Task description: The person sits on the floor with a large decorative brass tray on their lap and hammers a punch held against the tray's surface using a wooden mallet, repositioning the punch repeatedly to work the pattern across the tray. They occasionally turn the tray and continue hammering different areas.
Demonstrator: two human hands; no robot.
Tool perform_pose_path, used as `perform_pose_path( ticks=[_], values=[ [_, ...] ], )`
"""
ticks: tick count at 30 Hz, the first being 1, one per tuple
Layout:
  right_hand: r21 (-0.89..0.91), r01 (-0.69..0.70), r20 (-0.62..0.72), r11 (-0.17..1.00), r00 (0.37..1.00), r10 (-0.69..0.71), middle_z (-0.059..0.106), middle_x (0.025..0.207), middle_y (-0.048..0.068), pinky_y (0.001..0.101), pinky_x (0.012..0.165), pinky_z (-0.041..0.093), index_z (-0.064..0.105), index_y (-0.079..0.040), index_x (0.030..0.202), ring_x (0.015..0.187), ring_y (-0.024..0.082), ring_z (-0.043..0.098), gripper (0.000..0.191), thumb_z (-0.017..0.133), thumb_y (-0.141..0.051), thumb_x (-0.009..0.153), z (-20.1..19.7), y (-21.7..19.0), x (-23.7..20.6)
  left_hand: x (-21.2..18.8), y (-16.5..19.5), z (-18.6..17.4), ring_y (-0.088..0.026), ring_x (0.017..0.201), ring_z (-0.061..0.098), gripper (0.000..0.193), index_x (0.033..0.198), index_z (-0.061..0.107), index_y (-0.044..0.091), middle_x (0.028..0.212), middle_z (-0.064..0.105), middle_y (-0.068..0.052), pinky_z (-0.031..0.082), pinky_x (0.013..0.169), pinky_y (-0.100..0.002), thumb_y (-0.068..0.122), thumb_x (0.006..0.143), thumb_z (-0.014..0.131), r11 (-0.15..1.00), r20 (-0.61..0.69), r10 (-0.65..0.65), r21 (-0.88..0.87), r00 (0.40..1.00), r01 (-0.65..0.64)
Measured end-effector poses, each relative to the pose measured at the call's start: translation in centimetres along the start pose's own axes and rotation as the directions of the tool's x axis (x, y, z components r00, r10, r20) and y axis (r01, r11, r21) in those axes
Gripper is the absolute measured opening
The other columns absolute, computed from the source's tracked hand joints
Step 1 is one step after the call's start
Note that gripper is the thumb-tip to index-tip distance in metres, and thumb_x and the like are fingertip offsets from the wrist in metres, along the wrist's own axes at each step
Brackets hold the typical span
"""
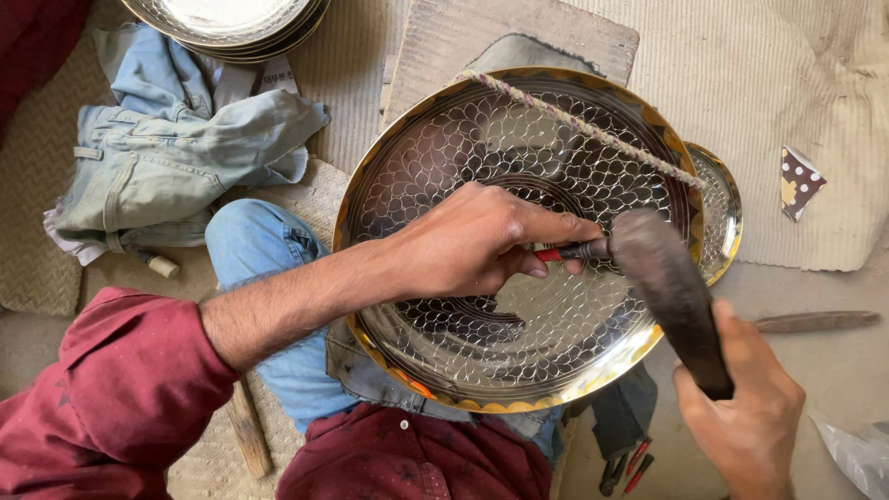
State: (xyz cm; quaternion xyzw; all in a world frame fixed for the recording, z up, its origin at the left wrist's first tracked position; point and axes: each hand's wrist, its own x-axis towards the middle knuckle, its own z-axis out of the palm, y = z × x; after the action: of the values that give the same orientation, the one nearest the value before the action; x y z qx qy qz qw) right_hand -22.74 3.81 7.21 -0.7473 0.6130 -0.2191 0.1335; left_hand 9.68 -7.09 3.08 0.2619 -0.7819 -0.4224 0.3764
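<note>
**Hammer head meets chisel over an engraved metal tray**

Dark red sleeve (120, 389) and shirt front fill the bottom of the view, with a blue-jeaned knee (264, 250) bent beneath the work. From that sleeve the left hand (472, 243) reaches across a large round metal tray (482, 370), its fingers clenched around a slim chisel with a red grip (565, 252), which lies nearly level just above the tray's centre. The tray is covered in a scale-like engraved pattern, has a gold-coloured rim, and rests tilted on the person's lap. A twisted cord (583, 125) runs across its upper part. The right hand (745, 417), at the lower right, grasps the thick dark wooden handle of a hammer (671, 287), whose blurred head sits right at the chisel's butt end. A smaller patterned plate (722, 213) peeks out from behind the tray's right edge. Crumpled pale denim clothing (176, 148) lies to the left, below a stack of metal plates (231, 23) at the top edge. A wooden stick (815, 321) lies on the floor to the right, and small red-handled tools (630, 468) lie near the bottom.
</note>
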Motion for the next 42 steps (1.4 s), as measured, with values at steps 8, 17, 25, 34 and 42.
perform_pose_path(
  ticks=[8,17,25,34,42],
  values=[
    [0.416,-0.255,0.131,0.873,0.967,0.221,0.071,0.103,0.011,0.0304,0.081,0.058,0.035,-0.008,0.166,0.087,0.013,0.067,0.096,0.075,-0.005,0.079,0.0,2.4,-0.7,0.2,0.3,-0.1,-0.014,0.084,0.078,0.056,0.136,0.065,0.019,0.117,0.078,0.0,0.061,0.06,-0.031,0.004,0.085,0.079,0.996,0.06,-0.072,0.059,0.996,0.068],
    [0.41,-0.181,-0.033,0.894,0.977,0.213,0.062,0.107,0.014,0.0296,0.087,0.055,0.031,-0.007,0.164,0.094,0.013,0.063,0.095,0.076,-0.001,0.08,0.1,2.1,-1.2,0.1,-0.4,-0.1,-0.013,0.097,0.079,0.052,0.144,0.059,0.016,0.117,0.079,0.001,0.063,0.067,-0.03,0.003,0.094,0.07,0.996,0.093,0.092,-0.016,0.991,-0.091],
    [0.202,-0.007,0.014,0.979,1.0,0.005,0.07,0.107,0.016,0.0293,0.082,0.057,0.034,-0.011,0.167,0.089,0.016,0.07,0.094,0.075,0.004,0.084,0.1,3.0,0.4,-1.0,1.4,1.0,-0.012,0.096,0.08,0.037,0.134,0.058,0.011,0.123,0.075,-0.006,0.066,0.069,-0.02,-0.008,0.103,0.061,0.986,-0.503,-0.156,-0.132,0.85,0.103],
    [-0.143,0.399,0.105,0.906,0.916,-0.387,0.066,0.105,0.02,0.0334,0.07,0.053,0.035,-0.015,0.164,0.08,0.025,0.068,0.088,0.075,0.005,0.089,-3.0,1.0,9.3,-1.4,2.7,4.3,-0.012,0.093,0.078,0.047,0.139,0.05,0.01,0.12,0.076,-0.009,0.069,0.074,-0.024,-0.007,0.099,0.069,0.933,-0.778,-0.359,-0.282,0.515,0.224],
    [-0.2,0.603,0.323,0.773,0.785,-0.529,0.052,0.084,0.015,0.0366,0.052,0.04,0.033,-0.01,0.163,0.058,0.022,0.049,0.095,0.071,0.018,0.081,-5.0,-2.2,16.3,-1.4,3.0,4.8,-0.011,0.088,0.079,0.049,0.141,0.048,0.013,0.125,0.074,-0.009,0.071,0.076,-0.025,-0.009,0.101,0.064,0.953,-0.793,-0.293,-0.196,0.535,0.231]
  ],
)
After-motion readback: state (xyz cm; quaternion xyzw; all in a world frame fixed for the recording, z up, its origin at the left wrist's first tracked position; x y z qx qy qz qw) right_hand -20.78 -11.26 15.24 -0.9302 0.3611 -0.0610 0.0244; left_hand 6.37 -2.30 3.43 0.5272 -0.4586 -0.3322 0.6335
